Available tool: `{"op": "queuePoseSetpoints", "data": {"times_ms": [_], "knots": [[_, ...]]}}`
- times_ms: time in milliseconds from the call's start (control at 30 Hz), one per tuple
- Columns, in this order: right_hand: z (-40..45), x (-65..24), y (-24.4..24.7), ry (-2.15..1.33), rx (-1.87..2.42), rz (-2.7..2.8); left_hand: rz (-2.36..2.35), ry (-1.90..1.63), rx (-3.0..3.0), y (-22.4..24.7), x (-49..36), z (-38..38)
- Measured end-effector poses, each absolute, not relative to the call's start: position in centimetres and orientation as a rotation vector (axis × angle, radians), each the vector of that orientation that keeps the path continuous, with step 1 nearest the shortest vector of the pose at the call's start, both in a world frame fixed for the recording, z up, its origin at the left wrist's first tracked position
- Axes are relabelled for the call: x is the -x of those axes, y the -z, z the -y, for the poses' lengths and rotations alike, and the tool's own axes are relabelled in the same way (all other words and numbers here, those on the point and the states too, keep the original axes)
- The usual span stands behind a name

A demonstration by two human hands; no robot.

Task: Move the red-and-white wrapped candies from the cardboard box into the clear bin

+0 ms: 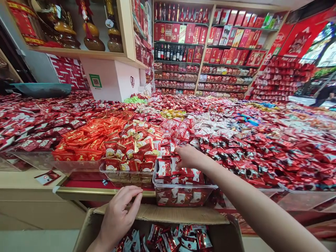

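My right hand (187, 157) reaches over a clear plastic bin (185, 187) of red-and-white candy packets (164, 168). Its visible fingers are apart, with the tips at the packets on top; I see nothing held. My left hand (119, 213) hovers over the left side of an open cardboard box (160, 214). Its fingers and thumb come together at the tips, with nothing visible between them. Inside the box lie loose red-and-white packets (170, 239), partly covered by that hand. Left of the bin stands another clear bin (123, 175) with durian-labelled packets (131, 150).
Orange-red packets (86, 136) fill a bin further left. Dark red packets (252, 164) are heaped along the right. A brass-coloured counter edge (105, 192) runs behind the box. One flat packet (47, 177) lies at the left. Shelves (181, 43) of bottles and boxes stand behind.
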State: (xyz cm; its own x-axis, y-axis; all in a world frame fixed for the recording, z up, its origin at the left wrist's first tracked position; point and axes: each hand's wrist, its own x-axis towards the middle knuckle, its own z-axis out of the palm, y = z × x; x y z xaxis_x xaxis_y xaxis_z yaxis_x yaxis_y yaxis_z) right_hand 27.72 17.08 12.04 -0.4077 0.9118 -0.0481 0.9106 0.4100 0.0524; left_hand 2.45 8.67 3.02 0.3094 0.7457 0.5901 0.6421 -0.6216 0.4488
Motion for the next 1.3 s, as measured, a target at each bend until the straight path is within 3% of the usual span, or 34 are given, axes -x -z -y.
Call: {"op": "queuePoseSetpoints", "data": {"times_ms": [300,467,1300], "knots": [[-15.2,-29.4,-14.2,0.138,-1.646,-2.594,-1.29,-1.243,-2.481,-3.2,-2.7,-8.8],[-12.5,-32.4,-15.9,0.044,-1.74,-2.503,-1.268,-1.218,-2.484,-3.0,-2.7,-8.9],[-11.1,-31.1,-14.1,0.117,-1.438,-2.294,-1.291,-1.183,-2.481,-2.9,-2.9,-8.8]]}}
